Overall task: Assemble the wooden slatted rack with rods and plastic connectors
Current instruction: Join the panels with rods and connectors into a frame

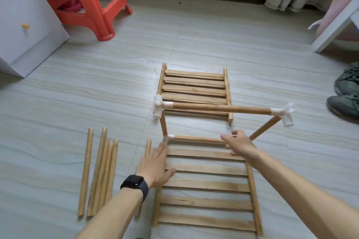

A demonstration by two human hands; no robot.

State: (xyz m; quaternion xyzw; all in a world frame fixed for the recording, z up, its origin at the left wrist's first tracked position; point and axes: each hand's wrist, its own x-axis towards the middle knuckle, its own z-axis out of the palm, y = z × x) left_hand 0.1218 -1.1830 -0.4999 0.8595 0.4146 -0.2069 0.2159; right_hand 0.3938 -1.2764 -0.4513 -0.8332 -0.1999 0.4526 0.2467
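A wooden slatted panel (207, 186) lies on the floor in front of me. At its far end stands a frame of rods (219, 108) joined by white plastic connectors (287, 114), with another connector (159, 105) at the far left. My left hand (155, 165), with a dark watch on the wrist, hovers open at the panel's left edge near the near-left connector (167, 139). My right hand (240, 142) reaches with spread fingers over the near rod (198, 139) and holds nothing. A stack of slatted panels (194, 89) lies behind the frame.
Several loose rods (99, 174) lie on the tiled floor at the left, one more (148, 147) beside my left hand. An orange plastic stool (87, 2) and a white cabinet (25, 15) stand at the back left. Grey shoes (345, 93) sit at the right, by a white bench (336, 23).
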